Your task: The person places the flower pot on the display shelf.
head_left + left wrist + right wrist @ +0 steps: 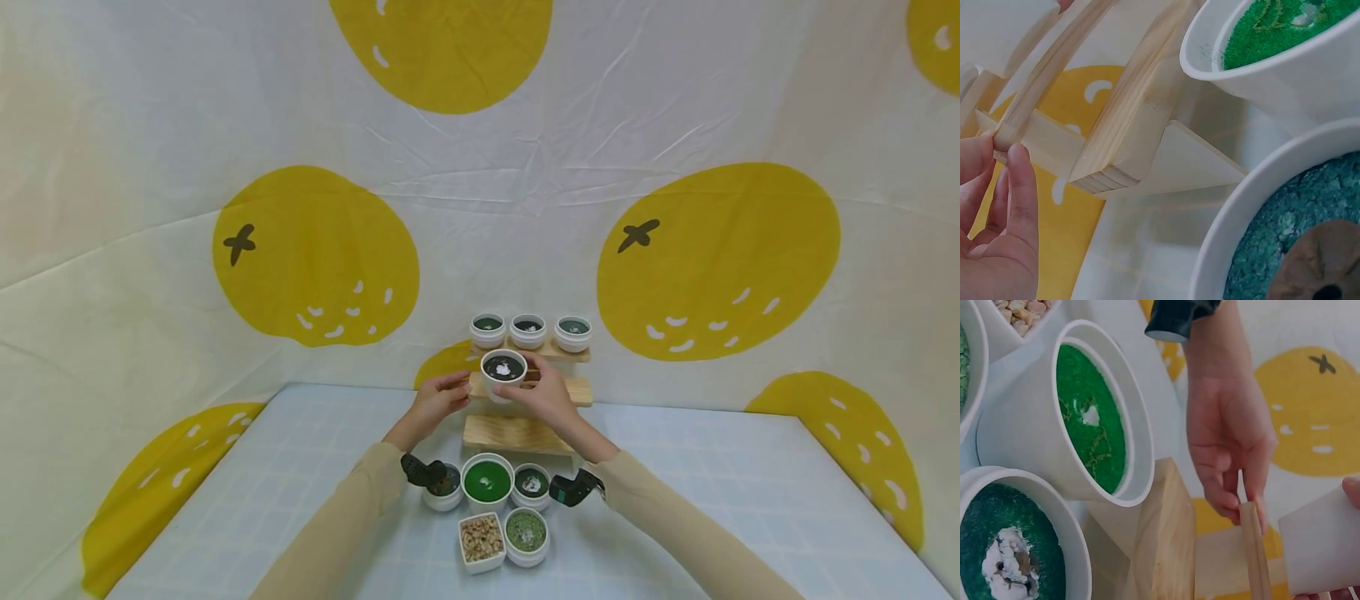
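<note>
A white cup (504,367) with a dark filling and a pale patch on top is gripped by my right hand (551,398), thumb and fingers on its side. It is at the middle step of a small wooden tiered stand (517,435). My left hand (437,403) pinches the left end of the middle board (1017,119) between thumb and fingers; the right wrist view shows the same pinch. On the top step stand three white pots (528,335) with dark green or blackish fillings. The lowest step is bare wood.
In front of the stand are a larger white cup with bright green filling (487,482), white pots (532,485) beside it, a square dish of tan pebbles (482,540) and a pot of green bits (527,533). A fruit-patterned cloth (510,233) hangs behind.
</note>
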A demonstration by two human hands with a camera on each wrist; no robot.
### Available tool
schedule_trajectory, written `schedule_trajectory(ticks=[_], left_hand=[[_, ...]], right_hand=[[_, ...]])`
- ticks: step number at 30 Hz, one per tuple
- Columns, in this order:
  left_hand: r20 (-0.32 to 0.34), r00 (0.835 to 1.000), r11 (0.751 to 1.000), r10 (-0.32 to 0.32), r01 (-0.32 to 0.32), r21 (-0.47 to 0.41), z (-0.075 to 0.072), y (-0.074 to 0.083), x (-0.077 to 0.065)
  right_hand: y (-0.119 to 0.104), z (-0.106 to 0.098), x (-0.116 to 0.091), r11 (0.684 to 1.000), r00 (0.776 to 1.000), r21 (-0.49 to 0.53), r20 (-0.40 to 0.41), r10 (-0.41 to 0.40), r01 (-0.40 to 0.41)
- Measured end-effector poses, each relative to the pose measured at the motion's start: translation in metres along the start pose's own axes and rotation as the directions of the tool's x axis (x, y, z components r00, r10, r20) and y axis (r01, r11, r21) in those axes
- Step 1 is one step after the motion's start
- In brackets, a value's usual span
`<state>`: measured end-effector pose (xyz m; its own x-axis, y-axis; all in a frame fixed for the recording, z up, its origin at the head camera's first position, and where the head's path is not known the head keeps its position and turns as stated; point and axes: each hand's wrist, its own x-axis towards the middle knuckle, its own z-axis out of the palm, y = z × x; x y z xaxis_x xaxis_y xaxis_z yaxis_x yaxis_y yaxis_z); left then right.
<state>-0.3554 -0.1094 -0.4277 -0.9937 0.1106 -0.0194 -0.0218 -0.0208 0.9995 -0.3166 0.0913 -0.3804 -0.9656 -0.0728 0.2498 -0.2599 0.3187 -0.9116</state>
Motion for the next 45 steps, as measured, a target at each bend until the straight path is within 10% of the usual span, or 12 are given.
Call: schedule_trajectory(ticks=[22,31,45], left_hand=[[-0.004,1.000,0.999,0.027,-0.027,-0.043,-0.001,-0.005,0.003],[-0.014,0.999,0.998,0.033,-0.034,-0.062,0.001,-0.008,0.002],[-0.003,0.999,0.999,0.039,-0.039,-0.028,0.001,-0.004,-0.002]], right_hand=[[0.012,0.012,0.013,0.990,0.992,0.060,0.002,-0.126,0.126],[0.010,0.016,0.017,0.995,1.000,0.096,0.010,-0.009,0.008],[-0.007,0.018,0.003,0.986,0.999,0.160,0.002,-0.054,0.053]])
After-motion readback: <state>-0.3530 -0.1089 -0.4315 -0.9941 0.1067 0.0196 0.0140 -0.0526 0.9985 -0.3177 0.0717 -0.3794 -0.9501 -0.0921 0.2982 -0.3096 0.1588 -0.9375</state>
